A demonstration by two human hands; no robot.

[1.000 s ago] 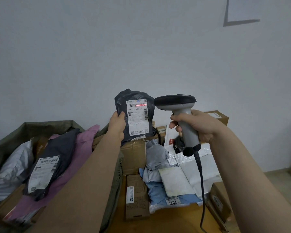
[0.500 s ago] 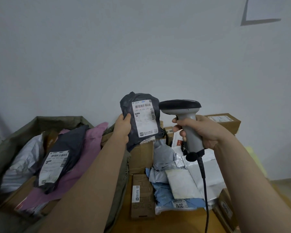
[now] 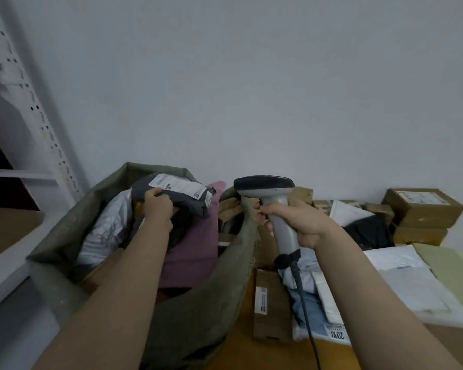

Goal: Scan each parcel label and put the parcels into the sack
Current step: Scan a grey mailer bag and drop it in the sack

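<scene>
Head view: the left hand point(image 3: 158, 206) grips the near-left end of a grey parcel point(image 3: 189, 202), fingers curled over its edge, and holds it over the open mouth of the sack point(image 3: 233, 276), far side, just above a pink parcel point(image 3: 193, 252) already inside. The right hand point(image 3: 300, 222) is clamped round the handle of the scanner point(image 3: 263, 184), held upright to the right of the sack with its head aimed at the far left, not at the label point(image 3: 181, 186). By the look of it the stowing step is in hand for this parcel: the next move calls for the left hand to let go so the parcel settles on the pink one, then to reach right for the pile point(image 3: 401, 276) on the counter point(image 3: 265, 356). The parcel lies nearly flat, label up; its long axis runs left to right, the right end dipping a little and pointing toward the scanner
</scene>
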